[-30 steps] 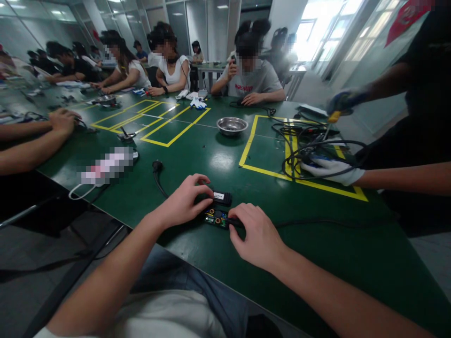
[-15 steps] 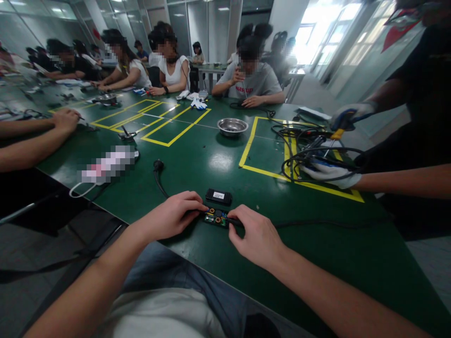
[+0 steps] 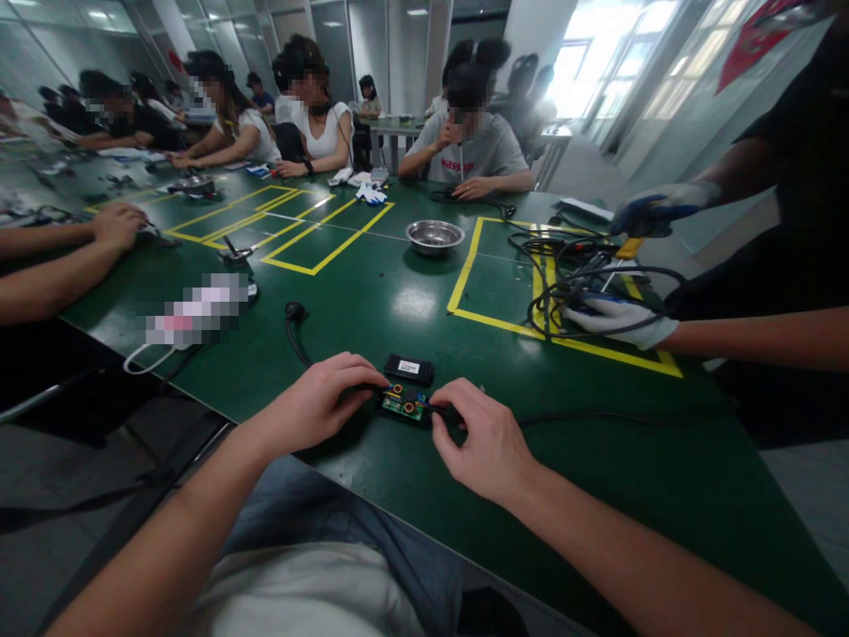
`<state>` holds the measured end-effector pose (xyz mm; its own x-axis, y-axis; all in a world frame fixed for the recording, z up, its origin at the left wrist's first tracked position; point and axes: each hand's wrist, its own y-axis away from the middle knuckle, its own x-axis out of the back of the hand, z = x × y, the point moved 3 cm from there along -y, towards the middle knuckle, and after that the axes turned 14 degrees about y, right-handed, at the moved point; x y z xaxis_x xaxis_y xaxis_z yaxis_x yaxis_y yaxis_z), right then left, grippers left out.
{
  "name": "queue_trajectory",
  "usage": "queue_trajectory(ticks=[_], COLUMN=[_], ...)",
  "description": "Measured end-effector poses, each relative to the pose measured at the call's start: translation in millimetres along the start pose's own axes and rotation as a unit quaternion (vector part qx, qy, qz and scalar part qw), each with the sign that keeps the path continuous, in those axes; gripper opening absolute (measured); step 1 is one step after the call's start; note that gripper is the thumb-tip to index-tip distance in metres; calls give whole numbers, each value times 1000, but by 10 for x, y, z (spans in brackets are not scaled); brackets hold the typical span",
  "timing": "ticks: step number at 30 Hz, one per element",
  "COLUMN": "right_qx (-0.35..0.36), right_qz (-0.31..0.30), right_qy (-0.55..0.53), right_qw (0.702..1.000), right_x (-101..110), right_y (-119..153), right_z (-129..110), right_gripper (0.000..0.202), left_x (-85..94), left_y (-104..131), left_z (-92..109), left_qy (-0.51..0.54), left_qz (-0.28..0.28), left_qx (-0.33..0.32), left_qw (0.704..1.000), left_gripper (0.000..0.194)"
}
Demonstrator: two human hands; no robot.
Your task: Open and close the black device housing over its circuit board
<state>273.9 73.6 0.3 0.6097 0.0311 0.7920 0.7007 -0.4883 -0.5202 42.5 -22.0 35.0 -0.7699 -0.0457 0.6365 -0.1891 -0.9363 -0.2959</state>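
Pinching the cable [image 3: 563, 416] with right hand [image 3: 489, 435], got left hand [image 3: 317, 402] at the board [image 3: 403, 403], can't tell if pinching. Got cover [image 3: 409, 368] just beyond.

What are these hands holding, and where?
The right hand pinches the black cable beside the circuit board; whether the left hand grips anything at the board's other end is unclear.

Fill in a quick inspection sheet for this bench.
Surface: green tabletop, yellow tape outlines.
Job's things: circuit board exposed; labelled black cover off, just beyond it.
Clutter: steel bowl farther back.
Grippers: bare hands; left hand at board's left end, right hand pinching black cable at right end.
Cables: plug lying loose; tangled bundle at right.
Surroundings: co-worker's gloved hand in bundle; others seated across.
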Motion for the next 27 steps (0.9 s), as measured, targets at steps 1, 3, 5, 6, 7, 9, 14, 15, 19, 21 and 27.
queue_trajectory(ticks=[1,3,5,6,7,9,14,15,19,21,27], right_qx=[-2,-5,-5,-6,-7,-12,-14,-13,3,13,2], right_qz=[-6,-19,-26,-28,-29,-27,-36,-38,-29,-22,-27], right_qy=[3,13,20,20,17,8,10,17,50,57,44], right_qw=[1000,1000,999,999,999,1000,999,999,998,998,999], right_x=[-5,-12,-14,-14,-12,-5,-2,-6,-22,-29,-24], right_y=[1,0,-2,-3,-3,-1,3,1,-11,-16,-24], right_z=[4,12,17,18,19,20,16,16,15,13,15], right_gripper=[13,12,12,12,12,11,11,11,12,12,12], left_x=[-16,-45,-53,-49,-41,-21,-19,-22,-8,6,-61], left_y=[7,20,23,19,12,-6,-16,-10,-13,-63,-413], left_z=[-23,-66,-88,-89,-86,-75,-84,-90,-82,-69,-176], left_qy=[6,19,28,30,30,28,24,21,-10,-26,-41], left_qz=[0,-2,-4,-6,-11,-22,-34,-32,-32,-39,-25], left_qx=[5,7,2,-1,-2,1,13,11,3,4,19], left_qw=[1000,1000,1000,1000,999,999,999,999,999,999,999], left_gripper=[23,20,20,20,21,22,23,23,22,23,31])
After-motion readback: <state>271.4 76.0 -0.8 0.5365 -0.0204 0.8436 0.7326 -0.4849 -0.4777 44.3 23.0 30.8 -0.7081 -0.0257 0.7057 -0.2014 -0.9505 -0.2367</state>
